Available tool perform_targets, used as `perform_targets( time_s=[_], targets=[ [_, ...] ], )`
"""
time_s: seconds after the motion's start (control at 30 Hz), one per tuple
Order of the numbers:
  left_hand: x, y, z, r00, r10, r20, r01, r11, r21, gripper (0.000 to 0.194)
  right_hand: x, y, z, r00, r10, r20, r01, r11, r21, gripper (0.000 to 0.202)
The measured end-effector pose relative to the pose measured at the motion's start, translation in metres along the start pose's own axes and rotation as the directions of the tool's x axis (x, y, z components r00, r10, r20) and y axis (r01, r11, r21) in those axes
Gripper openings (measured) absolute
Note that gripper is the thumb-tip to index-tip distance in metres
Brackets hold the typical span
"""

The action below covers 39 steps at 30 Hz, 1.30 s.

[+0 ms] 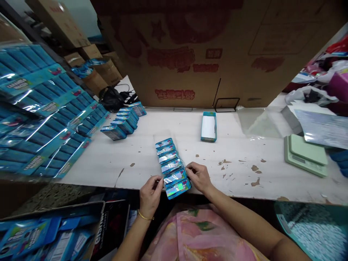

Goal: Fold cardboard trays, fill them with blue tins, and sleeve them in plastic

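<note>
Several small flat blue tins [170, 165] with shiny tops lie in an overlapping row on the white table [236, 165], running away from its front edge. My left hand [151, 195] is closed in a pinch at the left side of the row, near its front end. At the right side, my right hand [199, 177] pinches the edge close to the second tin from the front. Thin clear film seems to show around the far end. Beyond the row stands an open blue carton tray [208, 127] with a white inside.
Blue cartons [122, 123] stand at the back left, beside wrapped stacks of blue packs [49, 108]. A big cardboard box [190, 54] walls off the back. On the right sit a pale green scale [306, 154] and clear bags [258, 123]. A teal basin [312, 224] holds small white pieces.
</note>
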<state>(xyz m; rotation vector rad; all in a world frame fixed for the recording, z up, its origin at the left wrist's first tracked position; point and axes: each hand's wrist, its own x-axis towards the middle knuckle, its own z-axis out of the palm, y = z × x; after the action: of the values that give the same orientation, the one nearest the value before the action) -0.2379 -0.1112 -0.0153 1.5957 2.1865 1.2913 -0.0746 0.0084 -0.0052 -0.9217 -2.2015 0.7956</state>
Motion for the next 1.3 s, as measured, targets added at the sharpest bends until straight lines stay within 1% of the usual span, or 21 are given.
perform_targets(
  time_s=[0.03, 0.1, 0.2, 0.27, 0.33, 0.4, 0.43, 0.5, 0.57, 0.63, 0.67, 0.8, 0.93, 1.0, 1.07, 1.1, 1.13, 1.17, 1.2, 1.23, 1.3],
  targets=[
    [0.002, 0.001, 0.000, 1.000, -0.016, 0.009, 0.016, 0.999, -0.031, 0.009, 0.001, 0.000, 0.001, 0.999, 0.031, 0.007, -0.031, 0.999, 0.031, 0.018],
    [0.004, 0.003, 0.000, 1.000, 0.020, -0.001, -0.020, 1.000, -0.023, 0.009, 0.000, 0.002, 0.000, 1.000, 0.004, 0.026, -0.004, 1.000, 0.022, 0.018],
    [0.004, 0.005, 0.000, 0.992, 0.114, -0.047, -0.110, 0.990, 0.086, 0.007, -0.001, 0.008, -0.002, 0.984, -0.177, 0.036, 0.180, 0.974, -0.137, 0.018],
    [0.004, 0.004, 0.001, 0.986, 0.163, -0.045, -0.152, 0.971, 0.186, 0.009, 0.000, 0.012, -0.002, 0.950, -0.308, 0.044, 0.305, 0.894, -0.327, 0.020],
    [0.005, 0.002, 0.000, 0.980, 0.200, -0.007, -0.190, 0.939, 0.286, 0.011, 0.002, 0.014, -0.001, 0.910, -0.407, 0.077, 0.391, 0.784, -0.483, 0.022],
    [0.007, 0.001, -0.001, 0.978, 0.205, 0.032, -0.204, 0.925, 0.320, 0.013, 0.005, 0.014, 0.000, 0.880, -0.461, 0.119, 0.446, 0.711, -0.543, 0.023],
    [0.008, 0.001, -0.003, 0.982, 0.183, 0.037, -0.186, 0.936, 0.298, 0.014, 0.006, 0.013, 0.000, 0.876, -0.464, 0.132, 0.456, 0.706, -0.541, 0.024],
    [0.011, 0.002, -0.006, 0.994, 0.111, 0.020, -0.113, 0.973, 0.201, 0.014, 0.009, 0.010, -0.001, 0.907, -0.401, 0.127, 0.409, 0.774, -0.483, 0.023],
    [0.015, 0.005, -0.008, 0.997, 0.069, 0.019, -0.070, 0.992, 0.103, 0.014, 0.011, 0.007, -0.003, 0.962, -0.256, 0.089, 0.271, 0.894, -0.356, 0.023],
    [0.017, 0.009, -0.010, 0.996, 0.084, 0.027, -0.085, 0.994, 0.069, 0.014, 0.011, 0.005, -0.007, 0.987, -0.147, 0.065, 0.157, 0.967, -0.202, 0.023],
    [0.018, 0.010, -0.011, 0.994, 0.101, 0.027, -0.103, 0.992, 0.071, 0.014, 0.011, 0.004, -0.008, 0.986, -0.148, 0.073, 0.157, 0.978, -0.140, 0.023],
    [0.012, 0.012, -0.007, 0.992, 0.124, -0.027, -0.120, 0.988, 0.094, 0.011, 0.007, 0.009, -0.007, 0.960, -0.267, 0.079, 0.268, 0.963, -0.008, 0.021],
    [0.002, 0.009, 0.001, 0.992, 0.078, -0.097, -0.069, 0.993, 0.091, 0.012, -0.001, 0.013, -0.007, 0.987, -0.150, 0.057, 0.149, 0.989, 0.020, 0.023],
    [-0.002, 0.007, 0.002, 0.988, 0.033, -0.151, -0.021, 0.997, 0.078, 0.012, -0.010, 0.009, -0.013, 0.983, -0.179, 0.050, 0.179, 0.984, 0.004, 0.023],
    [-0.005, 0.005, 0.001, 0.981, 0.030, -0.189, -0.015, 0.997, 0.081, 0.011, -0.025, 0.000, -0.018, 0.944, -0.292, 0.152, 0.291, 0.956, 0.029, 0.021],
    [-0.006, 0.005, 0.000, 0.980, 0.056, -0.189, -0.039, 0.995, 0.094, 0.010, -0.034, -0.005, -0.018, 0.899, -0.356, 0.255, 0.351, 0.934, 0.069, 0.020],
    [-0.007, 0.004, -0.001, 0.980, 0.093, -0.176, -0.073, 0.991, 0.113, 0.010, -0.042, -0.010, -0.016, 0.834, -0.413, 0.366, 0.398, 0.909, 0.121, 0.020],
    [-0.009, 0.004, -0.002, 0.980, 0.131, -0.153, -0.111, 0.985, 0.135, 0.009, -0.049, -0.015, -0.011, 0.768, -0.448, 0.457, 0.423, 0.892, 0.162, 0.020],
    [-0.010, 0.003, -0.003, 0.978, 0.167, -0.128, -0.146, 0.976, 0.159, 0.009, -0.055, -0.018, -0.004, 0.725, -0.454, 0.517, 0.429, 0.886, 0.176, 0.020],
    [-0.012, 0.003, -0.004, 0.974, 0.201, -0.106, -0.179, 0.967, 0.183, 0.009, -0.059, -0.021, 0.005, 0.718, -0.437, 0.541, 0.422, 0.892, 0.161, 0.021],
    [-0.015, 0.001, -0.007, 0.961, 0.261, -0.088, -0.236, 0.945, 0.229, 0.010, -0.062, -0.023, 0.024, 0.771, -0.359, 0.527, 0.378, 0.923, 0.076, 0.026]
  ],
)
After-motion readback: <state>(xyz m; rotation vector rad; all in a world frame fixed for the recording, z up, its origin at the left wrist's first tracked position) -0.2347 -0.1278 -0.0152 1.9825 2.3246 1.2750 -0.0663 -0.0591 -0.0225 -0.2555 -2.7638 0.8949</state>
